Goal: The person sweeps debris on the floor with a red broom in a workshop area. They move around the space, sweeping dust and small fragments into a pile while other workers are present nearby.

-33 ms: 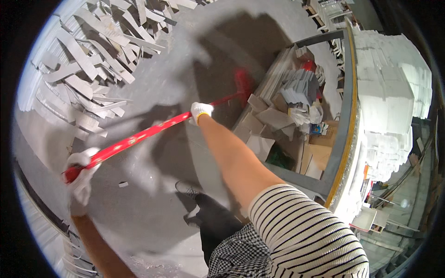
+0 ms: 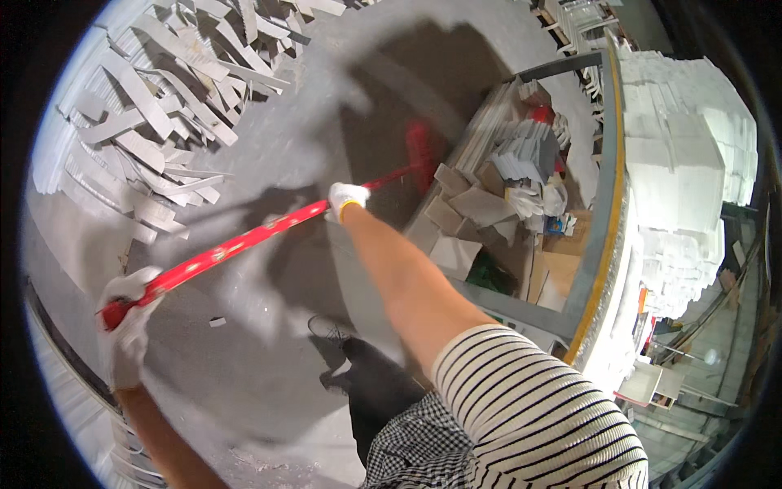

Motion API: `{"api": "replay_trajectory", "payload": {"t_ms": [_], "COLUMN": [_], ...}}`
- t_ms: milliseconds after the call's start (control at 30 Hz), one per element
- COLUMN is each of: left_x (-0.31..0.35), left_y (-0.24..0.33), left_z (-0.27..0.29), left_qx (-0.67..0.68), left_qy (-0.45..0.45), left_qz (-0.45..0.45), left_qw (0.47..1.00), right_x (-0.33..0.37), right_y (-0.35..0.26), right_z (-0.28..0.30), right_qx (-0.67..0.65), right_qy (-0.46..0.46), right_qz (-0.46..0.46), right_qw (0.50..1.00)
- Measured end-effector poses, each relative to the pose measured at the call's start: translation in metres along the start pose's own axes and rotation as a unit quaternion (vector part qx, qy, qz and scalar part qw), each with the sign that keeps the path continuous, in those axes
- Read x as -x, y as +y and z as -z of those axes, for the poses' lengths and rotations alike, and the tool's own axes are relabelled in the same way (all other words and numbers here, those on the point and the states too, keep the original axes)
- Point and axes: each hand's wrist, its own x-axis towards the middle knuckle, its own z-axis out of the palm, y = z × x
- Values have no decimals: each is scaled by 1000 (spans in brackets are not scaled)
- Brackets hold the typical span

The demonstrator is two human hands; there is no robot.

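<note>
A red broom (image 2: pixel 236 246) with light flecks on its handle slants across the view from lower left to upper right. Its head (image 2: pixel 422 151) is a red blur in shadow near the floor, beside the metal-framed table. My left hand (image 2: pixel 130 314), in a white glove, is wrapped round the handle's near end. Farther up, my right hand (image 2: pixel 349 198) grips the handle too, its white glove edged with yellow at the wrist.
Scrap strips (image 2: pixel 138 94) lie heaped at the far left. To the right stands a grey-framed table (image 2: pixel 599 212) with stacked boards (image 2: pixel 525 155), cartons and gloves on its lower level. White stacked sheets (image 2: pixel 668 163) rise beyond it. A small scrap (image 2: pixel 217 322) lies on the floor.
Both hands have shifted slightly left with the broom, the left hand also a little downward. The broom's head has moved slightly left. Both hands keep their grip.
</note>
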Motion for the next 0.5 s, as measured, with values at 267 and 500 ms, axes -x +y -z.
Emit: {"api": "replay_trajectory", "payload": {"t_ms": [267,500], "left_x": [146,266], "left_y": [109,99], "left_z": [93,242], "left_qx": [-110,-242], "left_qy": [73,184], "left_qz": [-131,-124], "left_qw": [983,945], "right_x": [108,222], "right_y": [-144,-193], "right_z": [16,89], "right_qx": [-144,-836], "right_qy": [-21,35], "right_qz": [93,-162], "right_qw": [985,524]}}
